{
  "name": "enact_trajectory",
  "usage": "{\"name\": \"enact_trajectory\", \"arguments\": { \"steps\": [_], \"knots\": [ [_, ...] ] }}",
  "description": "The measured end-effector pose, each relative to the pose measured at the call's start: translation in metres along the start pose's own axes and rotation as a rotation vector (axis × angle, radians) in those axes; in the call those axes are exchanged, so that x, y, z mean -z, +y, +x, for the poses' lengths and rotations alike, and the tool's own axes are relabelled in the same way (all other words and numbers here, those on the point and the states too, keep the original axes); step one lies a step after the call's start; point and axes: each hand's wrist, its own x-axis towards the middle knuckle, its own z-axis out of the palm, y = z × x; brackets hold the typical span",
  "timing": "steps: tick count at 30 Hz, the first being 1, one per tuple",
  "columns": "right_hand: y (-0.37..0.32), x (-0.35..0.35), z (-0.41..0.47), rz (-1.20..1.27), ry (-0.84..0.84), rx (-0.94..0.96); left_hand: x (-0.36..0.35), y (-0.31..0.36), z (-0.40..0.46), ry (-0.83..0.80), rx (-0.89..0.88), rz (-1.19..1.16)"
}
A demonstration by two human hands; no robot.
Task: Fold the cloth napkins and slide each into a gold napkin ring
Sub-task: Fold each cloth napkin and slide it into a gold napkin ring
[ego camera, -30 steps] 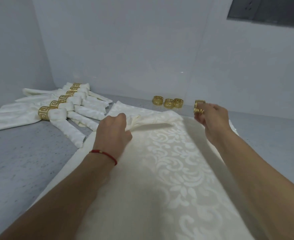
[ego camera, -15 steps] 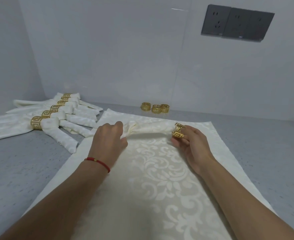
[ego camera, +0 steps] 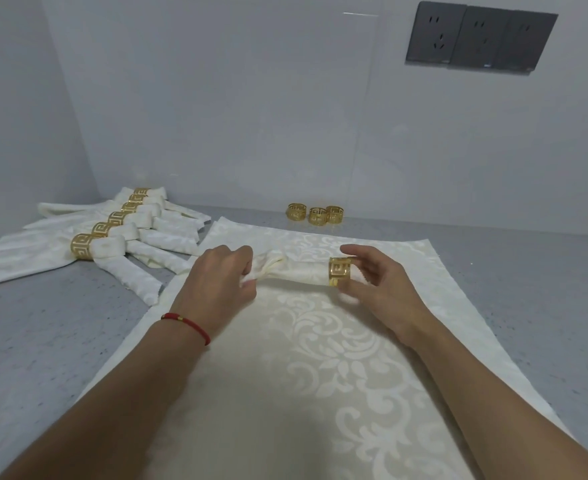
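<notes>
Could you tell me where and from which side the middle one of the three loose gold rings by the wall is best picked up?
Pinch the middle ring from above, across its front and back faces. The neighbouring rings sit close against it left and right, probably leaving fingers no room there, while its top and its side toward the person are free. Its openwork band should give fingertips purchase.

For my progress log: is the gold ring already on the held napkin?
Yes: the gold ring encircles the rolled napkin near its right end.
</notes>
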Motion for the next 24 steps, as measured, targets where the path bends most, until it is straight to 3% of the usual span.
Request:
{"name": "enact_trajectory", "arguments": {
  "steps": [5,11,19,24],
  "knots": [
    [-0.009,0.005,-0.005,-0.413,0.045,0.122,-0.002,0.000,0.001,-0.003,-0.038,-0.005],
    [-0.016,-0.007,-0.009,-0.622,0.006,0.294,-0.005,0.014,-0.001,-0.006,-0.106,0.034],
    [-0.014,-0.025,-0.009,-0.664,0.028,0.320,0.001,0.047,-0.006,0.049,-0.228,0.047],
    [-0.015,-0.025,-0.010,-0.521,0.051,0.233,0.000,0.044,-0.006,0.130,-0.241,-0.009]
  ]
}}
